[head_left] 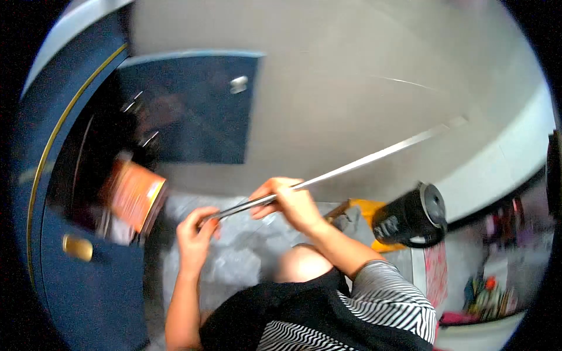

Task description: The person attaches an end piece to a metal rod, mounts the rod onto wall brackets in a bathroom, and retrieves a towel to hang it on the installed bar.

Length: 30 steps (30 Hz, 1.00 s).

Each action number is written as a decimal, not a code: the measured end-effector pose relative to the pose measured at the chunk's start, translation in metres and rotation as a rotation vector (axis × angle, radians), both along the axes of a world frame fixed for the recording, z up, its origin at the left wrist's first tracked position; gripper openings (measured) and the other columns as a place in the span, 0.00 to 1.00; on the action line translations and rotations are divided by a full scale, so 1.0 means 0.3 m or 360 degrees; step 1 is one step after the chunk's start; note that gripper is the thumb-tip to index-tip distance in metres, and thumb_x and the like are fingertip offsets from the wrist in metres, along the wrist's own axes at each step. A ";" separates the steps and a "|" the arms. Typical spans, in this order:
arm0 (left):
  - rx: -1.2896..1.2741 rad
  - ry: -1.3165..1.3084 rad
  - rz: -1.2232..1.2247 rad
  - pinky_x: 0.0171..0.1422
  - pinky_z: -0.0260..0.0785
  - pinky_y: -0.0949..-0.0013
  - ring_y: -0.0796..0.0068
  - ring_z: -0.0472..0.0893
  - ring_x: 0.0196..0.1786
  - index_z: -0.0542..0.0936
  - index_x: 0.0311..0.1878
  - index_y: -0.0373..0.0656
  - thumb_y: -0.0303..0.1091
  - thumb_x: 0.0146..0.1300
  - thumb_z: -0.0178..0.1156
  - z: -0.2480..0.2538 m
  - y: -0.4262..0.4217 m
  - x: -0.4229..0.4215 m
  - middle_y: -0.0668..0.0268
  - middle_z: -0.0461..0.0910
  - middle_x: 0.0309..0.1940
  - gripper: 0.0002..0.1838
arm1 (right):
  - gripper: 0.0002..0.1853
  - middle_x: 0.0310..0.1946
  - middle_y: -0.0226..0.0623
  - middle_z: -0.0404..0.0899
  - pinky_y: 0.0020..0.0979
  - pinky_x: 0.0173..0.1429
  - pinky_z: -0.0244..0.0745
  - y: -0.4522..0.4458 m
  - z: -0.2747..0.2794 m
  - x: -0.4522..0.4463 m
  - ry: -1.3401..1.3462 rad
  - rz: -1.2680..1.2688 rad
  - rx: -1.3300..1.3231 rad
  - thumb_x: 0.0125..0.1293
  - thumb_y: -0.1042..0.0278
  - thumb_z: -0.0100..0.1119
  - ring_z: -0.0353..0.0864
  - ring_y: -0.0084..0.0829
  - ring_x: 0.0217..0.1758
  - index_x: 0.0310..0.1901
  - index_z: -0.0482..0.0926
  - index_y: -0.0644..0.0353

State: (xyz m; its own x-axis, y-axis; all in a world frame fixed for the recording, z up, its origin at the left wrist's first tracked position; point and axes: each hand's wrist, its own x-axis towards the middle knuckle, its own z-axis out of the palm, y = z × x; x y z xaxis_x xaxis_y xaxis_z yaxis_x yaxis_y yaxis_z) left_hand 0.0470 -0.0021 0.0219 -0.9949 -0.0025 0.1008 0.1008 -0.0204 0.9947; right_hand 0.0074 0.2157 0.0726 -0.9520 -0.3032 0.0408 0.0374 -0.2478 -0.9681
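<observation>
A long, thin metal rod (374, 157) slants across the view, dark at its lower left end and bright silver toward the upper right. My left hand (198, 231) pinches the dark end between thumb and fingers. Farther up the same rod, my right hand (288, 202) is closed around it. The rod's far tip, near the grey wall, is blurred, so its exact shape cannot be made out.
A blue door with a gold knob (78, 247) stands at the left, beside a blurred orange box (137, 196). A blue panel (199, 111) is on the grey wall (351, 70). To the right are a black lidded mug (404, 216), a yellow object (364, 212) and assorted items (492, 298).
</observation>
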 end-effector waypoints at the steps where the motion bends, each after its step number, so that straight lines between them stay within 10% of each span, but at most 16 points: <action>1: 0.0090 -0.0040 -0.0031 0.26 0.64 0.79 0.81 0.74 0.23 0.77 0.41 0.36 0.26 0.62 0.56 -0.025 0.011 -0.006 0.65 0.77 0.25 0.06 | 0.22 0.33 0.50 0.79 0.33 0.34 0.83 0.003 -0.014 -0.003 -0.0076 -0.0043 0.0017 0.69 0.57 0.46 0.82 0.36 0.32 0.35 0.75 0.74; 13: 0.0627 -0.0622 -0.0018 0.13 0.52 0.81 0.76 0.71 0.16 0.71 0.32 0.42 0.52 0.67 0.51 -0.190 -0.026 -0.077 0.66 0.73 0.19 0.20 | 0.11 0.38 0.46 0.78 0.21 0.19 0.71 0.149 0.003 -0.069 0.0184 -0.0267 -0.0252 0.68 0.63 0.49 0.78 0.27 0.27 0.45 0.65 0.60; 30: 0.0684 -0.0522 0.0127 0.22 0.57 0.81 0.82 0.73 0.25 0.75 0.36 0.42 0.41 0.67 0.54 -0.126 0.002 -0.064 0.69 0.75 0.26 0.11 | 0.12 0.36 0.54 0.77 0.30 0.25 0.81 0.133 -0.005 -0.073 0.0380 -0.0404 -0.0103 0.70 0.61 0.46 0.80 0.33 0.27 0.39 0.65 0.63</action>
State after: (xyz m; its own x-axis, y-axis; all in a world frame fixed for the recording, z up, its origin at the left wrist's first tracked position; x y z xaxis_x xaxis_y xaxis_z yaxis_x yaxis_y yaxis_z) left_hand 0.0277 -0.0016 -0.0160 -0.9690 -0.0515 -0.2416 -0.1956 -0.4373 0.8778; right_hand -0.0146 0.2557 0.0710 -0.9581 -0.0475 0.2825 -0.2586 -0.2813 -0.9241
